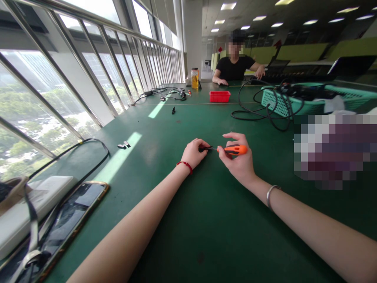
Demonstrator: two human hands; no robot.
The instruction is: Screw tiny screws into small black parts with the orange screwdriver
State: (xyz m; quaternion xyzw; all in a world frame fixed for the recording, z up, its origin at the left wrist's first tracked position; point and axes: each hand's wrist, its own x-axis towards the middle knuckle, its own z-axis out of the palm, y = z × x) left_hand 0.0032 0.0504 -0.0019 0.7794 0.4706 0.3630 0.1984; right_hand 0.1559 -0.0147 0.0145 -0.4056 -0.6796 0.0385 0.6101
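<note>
In the middle of the green table (188, 228), my left hand (194, 153) is closed around a small black part (203, 149), mostly hidden by the fingers. My right hand (240, 163) grips a screwdriver (237, 149) with an orange and black handle. The screwdriver lies level, its metal shaft pointing left, and its tip meets the black part; whether it sits in a screw is too small to tell. My right thumb is on the handle's front end, while the index finger stretches out above it.
A phone (79, 212) and a white power strip (38, 204) with cords lie at the left. Small dark pieces (123, 145) rest nearby. Farther off are a red tray (219, 96), a jar (194, 78), a teal basket (279, 106) with cables, and a seated person (235, 65).
</note>
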